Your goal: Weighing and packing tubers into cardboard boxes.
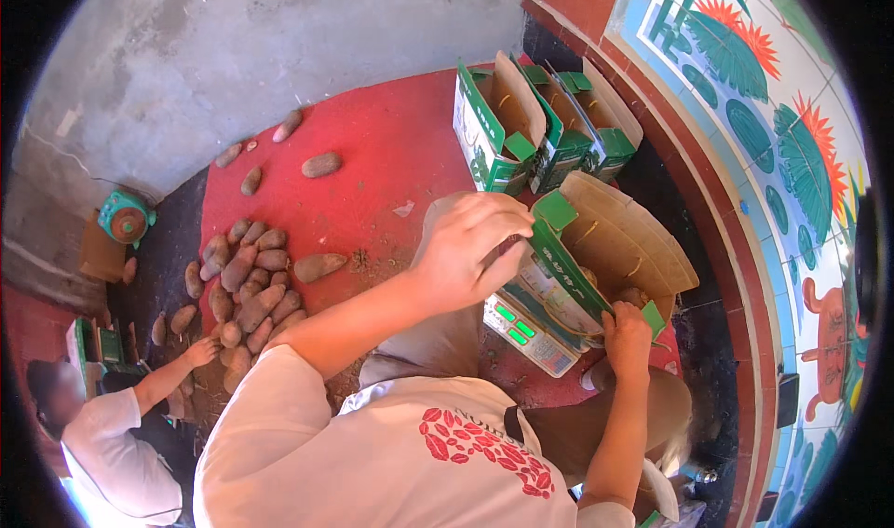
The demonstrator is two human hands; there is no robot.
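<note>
An open green-and-white cardboard box (pixel 559 286) stands on a digital scale (pixel 526 334) with a lit green display. Brown sweet potatoes (pixel 633 295) lie inside it. My left hand (pixel 470 249) curls over the box's left wall near a green flap. My right hand (pixel 626 337) grips the box's near corner by another green flap. Both hands hold the box.
A pile of sweet potatoes (pixel 250 291) lies on the red floor (pixel 372 155), with loose ones farther back. Another person (pixel 112 444) at lower left has a hand (pixel 200 351) on the pile. Three empty boxes (pixel 545 128) stand against the painted tiled wall (pixel 773 155). A teal object (pixel 126 216) sits at left.
</note>
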